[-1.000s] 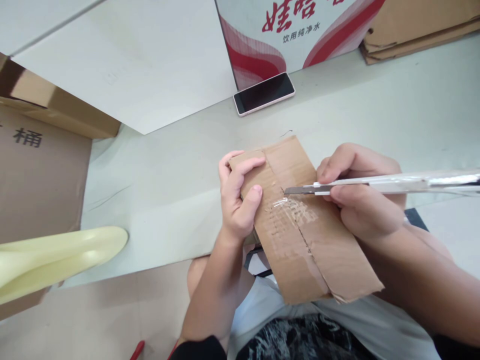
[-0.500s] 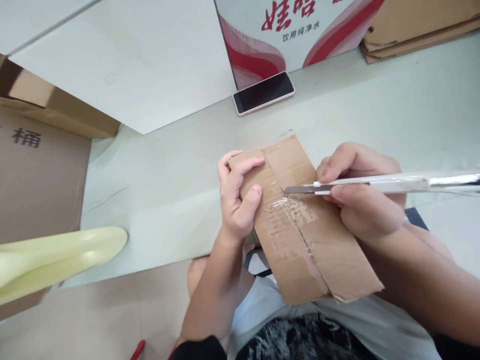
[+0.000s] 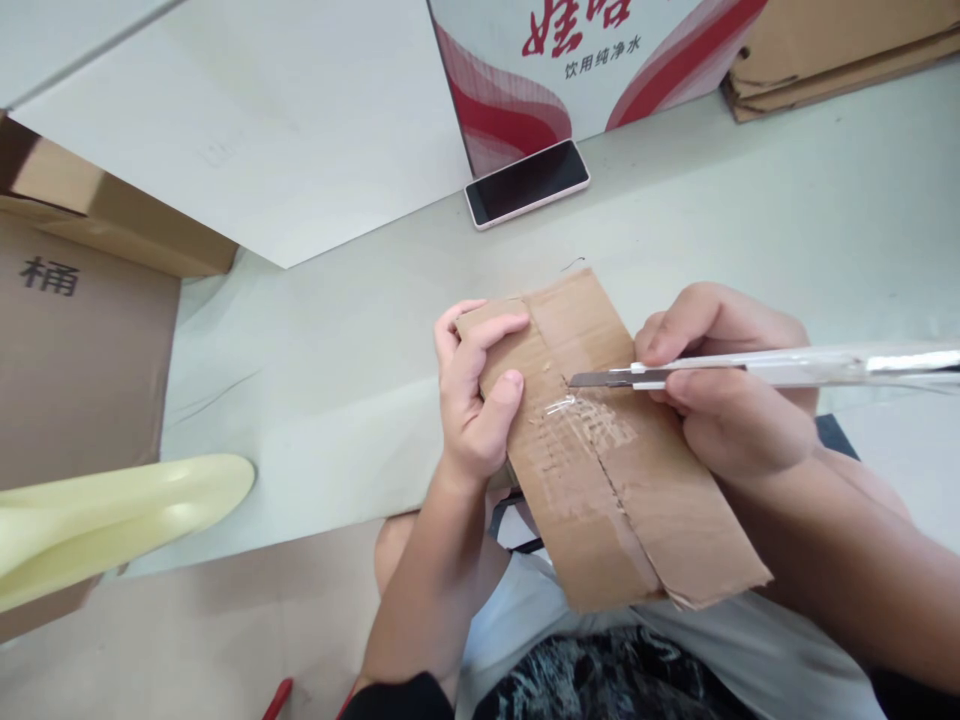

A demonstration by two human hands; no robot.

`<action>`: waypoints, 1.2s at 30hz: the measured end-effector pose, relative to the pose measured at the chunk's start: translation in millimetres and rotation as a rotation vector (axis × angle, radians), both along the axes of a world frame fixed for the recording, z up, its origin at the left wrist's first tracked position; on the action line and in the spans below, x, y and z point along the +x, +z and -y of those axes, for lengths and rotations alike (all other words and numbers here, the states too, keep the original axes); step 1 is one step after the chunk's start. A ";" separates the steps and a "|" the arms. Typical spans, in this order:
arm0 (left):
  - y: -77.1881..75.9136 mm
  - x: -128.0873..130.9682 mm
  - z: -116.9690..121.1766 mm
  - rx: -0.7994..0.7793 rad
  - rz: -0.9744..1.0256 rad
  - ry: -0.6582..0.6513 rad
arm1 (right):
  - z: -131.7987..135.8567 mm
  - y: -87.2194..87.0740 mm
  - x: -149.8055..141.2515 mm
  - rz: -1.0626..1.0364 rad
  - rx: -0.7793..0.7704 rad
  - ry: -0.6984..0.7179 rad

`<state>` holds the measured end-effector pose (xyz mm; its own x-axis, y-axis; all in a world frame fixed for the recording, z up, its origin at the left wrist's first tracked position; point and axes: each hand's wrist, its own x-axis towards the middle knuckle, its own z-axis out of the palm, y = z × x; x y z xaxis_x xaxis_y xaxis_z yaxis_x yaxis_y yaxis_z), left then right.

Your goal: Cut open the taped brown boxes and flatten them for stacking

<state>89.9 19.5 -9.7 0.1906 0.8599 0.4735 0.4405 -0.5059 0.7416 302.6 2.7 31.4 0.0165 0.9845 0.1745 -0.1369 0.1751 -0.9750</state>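
Observation:
A small brown cardboard box (image 3: pixel 592 440) is held tilted above my lap, its top crossed by a taped seam with torn, scuffed tape near the middle. My left hand (image 3: pixel 480 390) grips its left side, thumb and a finger on the top face. In my right hand (image 3: pixel 727 375) is a white utility knife (image 3: pixel 780 365), pinched between thumb and fingers near the blade end. The bare blade lies over the box's upper middle, its tip by the seam just above a crumpled bit of clear tape. Whether the tip has gone into the cardboard, I cannot tell.
Behind the box a phone (image 3: pixel 527 185) lies on the pale table (image 3: pixel 330 370), against a white and red carton (image 3: pixel 592 75). Flattened cardboard (image 3: pixel 847 50) is at the back right. Brown cartons (image 3: pixel 82 340) and a pale yellow curved object (image 3: pixel 135 510) occupy the left.
My right hand and the knife have shifted very slightly to the right. The box and my left hand look nearly still.

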 end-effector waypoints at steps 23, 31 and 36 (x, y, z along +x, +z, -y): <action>-0.9 0.5 0.7 0.017 0.011 -0.001 | 2.3 -0.1 1.0 0.055 -0.012 -0.023; -3.9 1.2 0.1 0.021 0.033 0.003 | 2.7 -9.2 3.9 0.046 0.017 0.015; -3.3 0.6 -0.5 -0.012 0.052 0.007 | 6.0 -6.1 1.6 0.126 0.045 0.014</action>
<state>90.5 19.9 -13.0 0.1602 0.8668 0.4723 0.4046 -0.4941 0.7695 304.2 -3.2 25.4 -0.0219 0.9757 0.2179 -0.0165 0.2176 -0.9759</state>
